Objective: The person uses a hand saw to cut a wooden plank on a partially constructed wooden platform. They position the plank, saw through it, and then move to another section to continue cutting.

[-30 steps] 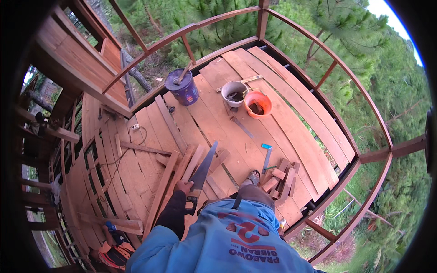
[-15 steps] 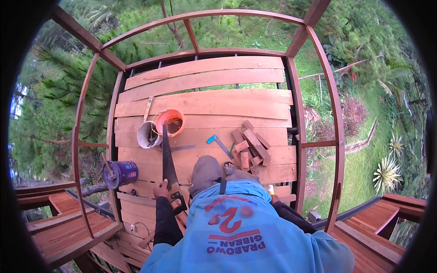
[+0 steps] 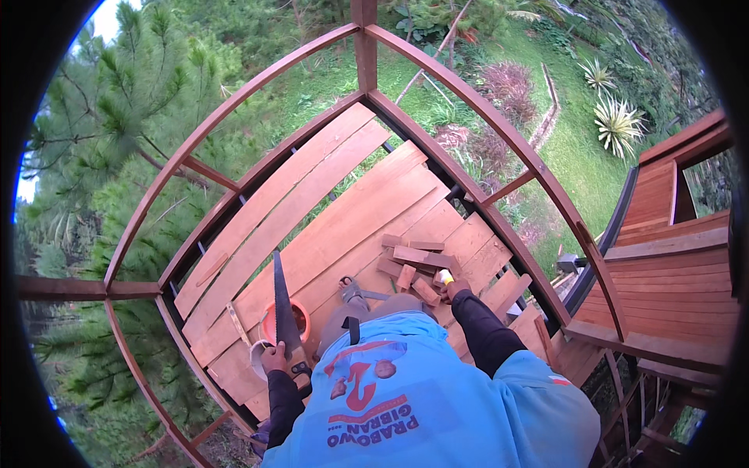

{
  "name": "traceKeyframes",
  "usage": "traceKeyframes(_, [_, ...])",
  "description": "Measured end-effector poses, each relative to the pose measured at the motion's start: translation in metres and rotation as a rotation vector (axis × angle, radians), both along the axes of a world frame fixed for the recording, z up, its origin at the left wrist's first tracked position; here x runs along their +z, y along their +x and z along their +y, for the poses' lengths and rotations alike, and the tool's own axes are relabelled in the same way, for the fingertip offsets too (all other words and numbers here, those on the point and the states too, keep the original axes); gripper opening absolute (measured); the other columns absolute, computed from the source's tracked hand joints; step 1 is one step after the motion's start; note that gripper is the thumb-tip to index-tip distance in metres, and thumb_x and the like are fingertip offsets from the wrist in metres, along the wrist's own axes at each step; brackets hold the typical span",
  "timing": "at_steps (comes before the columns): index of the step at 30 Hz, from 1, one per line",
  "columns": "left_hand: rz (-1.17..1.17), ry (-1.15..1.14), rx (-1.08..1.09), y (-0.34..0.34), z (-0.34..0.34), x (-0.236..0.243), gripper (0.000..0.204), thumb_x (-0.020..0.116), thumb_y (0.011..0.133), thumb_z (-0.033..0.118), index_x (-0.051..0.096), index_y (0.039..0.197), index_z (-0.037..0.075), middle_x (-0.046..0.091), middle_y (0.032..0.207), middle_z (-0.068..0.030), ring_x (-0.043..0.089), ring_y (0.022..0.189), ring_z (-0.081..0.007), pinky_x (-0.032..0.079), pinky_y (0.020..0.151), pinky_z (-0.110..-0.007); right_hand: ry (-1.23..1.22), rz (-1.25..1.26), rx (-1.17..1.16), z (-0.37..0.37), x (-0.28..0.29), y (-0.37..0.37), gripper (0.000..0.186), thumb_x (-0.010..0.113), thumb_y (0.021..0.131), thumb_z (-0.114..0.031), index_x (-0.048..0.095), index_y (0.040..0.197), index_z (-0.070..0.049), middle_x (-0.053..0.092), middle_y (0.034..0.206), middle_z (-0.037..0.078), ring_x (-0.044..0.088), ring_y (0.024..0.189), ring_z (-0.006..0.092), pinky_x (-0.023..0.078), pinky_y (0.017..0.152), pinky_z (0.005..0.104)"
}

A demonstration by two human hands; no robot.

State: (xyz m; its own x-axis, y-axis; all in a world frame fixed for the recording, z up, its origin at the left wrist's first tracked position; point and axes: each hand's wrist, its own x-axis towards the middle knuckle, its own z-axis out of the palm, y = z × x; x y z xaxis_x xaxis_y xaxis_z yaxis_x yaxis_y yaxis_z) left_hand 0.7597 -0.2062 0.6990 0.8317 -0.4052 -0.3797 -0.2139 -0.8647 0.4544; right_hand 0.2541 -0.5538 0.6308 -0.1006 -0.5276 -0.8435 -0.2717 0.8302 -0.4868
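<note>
My left hand [image 3: 273, 358] grips a hand saw [image 3: 285, 304], its long dark blade pointing away from me over an orange bucket [image 3: 278, 316] and beside a white bucket [image 3: 259, 357]. My right hand [image 3: 456, 288] is closed on a small white and yellow object [image 3: 445, 276], too small to identify, at the edge of a loose pile of short wooden blocks [image 3: 420, 254]. A metal square [image 3: 376, 296] lies mostly hidden near my sandalled foot [image 3: 349, 288].
I stand on a plank deck [image 3: 343, 226] with gaps between boards, bordered by curved-looking wooden railings [image 3: 515, 140]. A narrow stick [image 3: 237, 322] lies left of the buckets. A wooden-clad structure [image 3: 663, 265] is at the right; trees and a lawn [image 3: 577, 187] lie below.
My view has swung rightward. The saw stays in my left hand. My right hand, mostly hidden earlier, now shows forward by the block pile with the white and yellow object.
</note>
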Motion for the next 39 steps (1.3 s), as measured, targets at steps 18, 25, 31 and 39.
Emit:
traceKeyframes(18, [0.072, -0.126, -0.562, 0.159, -0.297, 0.022, 0.042, 0.078, 0.091, 0.032, 0.065, 0.071, -0.002, 0.063, 0.065, -0.0083, 0.056, 0.063, -0.0155, 0.048, 0.061, -0.037, -0.020, -0.090, -0.545, 0.023, 0.007, 0.097, 0.060, 0.038, 0.094, 0.005, 0.058, 0.144, -0.021, 0.061, 0.076, 0.010, 0.054, 0.049, 0.0162, 0.042, 0.042, 0.0307])
traceKeyframes(25, [0.122, -0.119, -0.706, 0.143, -0.471, 0.029, 0.040, 0.078, 0.091, 0.034, 0.067, 0.075, -0.001, 0.063, 0.065, -0.0072, 0.057, 0.062, -0.0151, 0.048, 0.061, -0.035, -0.085, 0.016, -0.440, -0.073, -0.047, 0.106, 0.034, 0.043, 0.099, -0.002, 0.065, 0.123, -0.008, 0.066, 0.077, 0.008, 0.061, 0.052, 0.0164, 0.049, 0.044, 0.0332])
traceKeyframes(31, [0.033, 0.067, -0.899, 0.114, -0.642, 0.042, 0.040, 0.076, 0.090, 0.038, 0.069, 0.080, 0.000, 0.067, 0.070, -0.0098, 0.063, 0.065, -0.0195, 0.050, 0.065, -0.038, -0.185, 0.032, -0.764, -0.229, -0.075, 0.056, 0.027, 0.046, 0.100, -0.005, 0.068, 0.116, -0.008, 0.065, 0.075, 0.004, 0.058, 0.052, 0.0122, 0.046, 0.043, 0.0288])
traceKeyframes(39, [-0.010, 0.263, -1.163, 0.049, -0.849, 0.047, 0.044, 0.074, 0.089, 0.050, 0.072, 0.086, 0.006, 0.073, 0.081, -0.0154, 0.073, 0.080, -0.0345, 0.055, 0.075, -0.047, -0.346, 0.212, -0.939, -0.360, -0.001, -0.060, 0.025, 0.045, 0.101, -0.002, 0.065, 0.114, -0.007, 0.064, 0.079, 0.004, 0.058, 0.054, 0.0108, 0.048, 0.046, 0.0284])
